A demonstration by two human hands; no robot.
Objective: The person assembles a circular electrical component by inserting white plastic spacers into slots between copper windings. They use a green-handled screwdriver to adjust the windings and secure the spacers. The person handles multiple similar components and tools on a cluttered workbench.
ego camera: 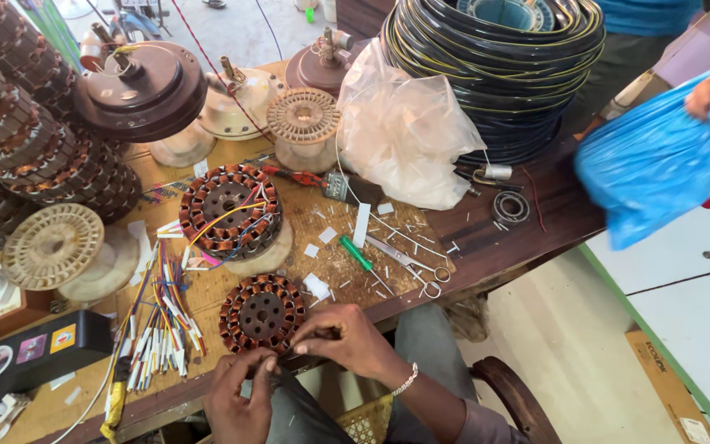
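Stator: a copper-wound stator (261, 313) lies flat at the near edge of the workbench (527, 238), just in front of the person.
Left hand (240, 393): fingers pinched closed at the stator's near rim; whether they grip a wire I cannot tell.
Right hand (347, 339): curled nearly closed, fingertips touching the stator's right side.
Nearby: cut wire sleeves (158, 325) to the left, a second stator (228, 212) farther back, scissors (408, 265) to the right.
Risk: so near the edge, a hard tug could likely drag the stator off, or nick a winding.

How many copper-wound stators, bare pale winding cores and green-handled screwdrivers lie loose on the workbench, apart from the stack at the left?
Copper-wound stators: 2
Bare pale winding cores: 2
Green-handled screwdrivers: 1
Total: 5
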